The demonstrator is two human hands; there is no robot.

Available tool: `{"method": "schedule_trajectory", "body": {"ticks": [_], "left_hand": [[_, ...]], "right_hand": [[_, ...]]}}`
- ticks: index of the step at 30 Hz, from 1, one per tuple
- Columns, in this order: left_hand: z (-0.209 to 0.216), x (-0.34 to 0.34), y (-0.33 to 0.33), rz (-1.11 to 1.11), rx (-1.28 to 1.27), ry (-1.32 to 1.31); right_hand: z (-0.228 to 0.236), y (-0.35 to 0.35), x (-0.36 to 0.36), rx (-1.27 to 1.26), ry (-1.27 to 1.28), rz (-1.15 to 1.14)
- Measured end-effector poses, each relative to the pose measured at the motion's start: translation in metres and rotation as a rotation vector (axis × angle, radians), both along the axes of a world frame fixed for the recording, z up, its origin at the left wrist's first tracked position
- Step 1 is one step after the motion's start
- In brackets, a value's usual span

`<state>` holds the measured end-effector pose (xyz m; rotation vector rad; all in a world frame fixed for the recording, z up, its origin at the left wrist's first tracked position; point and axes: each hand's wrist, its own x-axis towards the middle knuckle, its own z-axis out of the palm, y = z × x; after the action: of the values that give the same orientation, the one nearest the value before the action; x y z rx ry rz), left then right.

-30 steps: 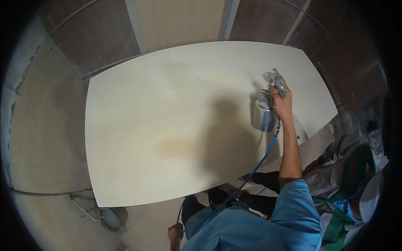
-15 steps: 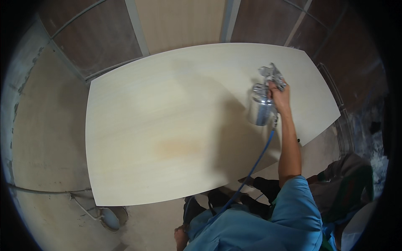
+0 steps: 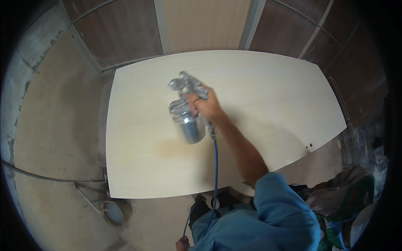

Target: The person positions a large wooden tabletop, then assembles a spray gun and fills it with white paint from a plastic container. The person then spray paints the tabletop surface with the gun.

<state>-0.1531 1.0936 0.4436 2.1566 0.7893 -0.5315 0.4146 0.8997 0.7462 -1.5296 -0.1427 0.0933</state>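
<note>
My right hand [image 3: 206,105] is closed around the handle of a silver spray gun [image 3: 189,85], its arm reaching over a large pale panel [image 3: 268,96]. A shiny metal cup [image 3: 190,127] hangs below the gun, tilted and a little blurred. From the gun's base a blue hose [image 3: 216,167] runs down toward my body. Low at the bottom edge, my left hand [image 3: 182,243] is closed on a lower stretch of that hose. The gun hangs above the left-middle part of the panel, near a faint tan patch [image 3: 171,147]. Two small dark holes mark the panel's right near edge.
Brown framed boards [image 3: 117,33] stand behind the panel, with a light wooden board [image 3: 205,25] between them. A round container [image 3: 114,213] sits on the floor at lower left, below a grey pipe [image 3: 50,180]. Crumpled cloth [image 3: 349,190] lies at lower right.
My right hand has swept the spray gun leftward and slightly nearer across the panel, and the hose has swung with it. The view has shifted a little. My left hand stays low.
</note>
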Motion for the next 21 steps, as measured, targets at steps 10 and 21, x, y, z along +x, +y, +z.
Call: {"method": "schedule_trajectory", "body": {"ticks": [10, 21], "left_hand": [[-0.004, 0.024, -0.054, -0.211, 0.028, 0.057], [0.012, 0.076, -0.144, -0.479, 0.13, 0.014]], "right_hand": [[0.004, -0.09, -0.044, -0.105, -0.032, 0.063], [0.013, -0.421, -0.091, -0.621, -0.364, -0.658]]}}
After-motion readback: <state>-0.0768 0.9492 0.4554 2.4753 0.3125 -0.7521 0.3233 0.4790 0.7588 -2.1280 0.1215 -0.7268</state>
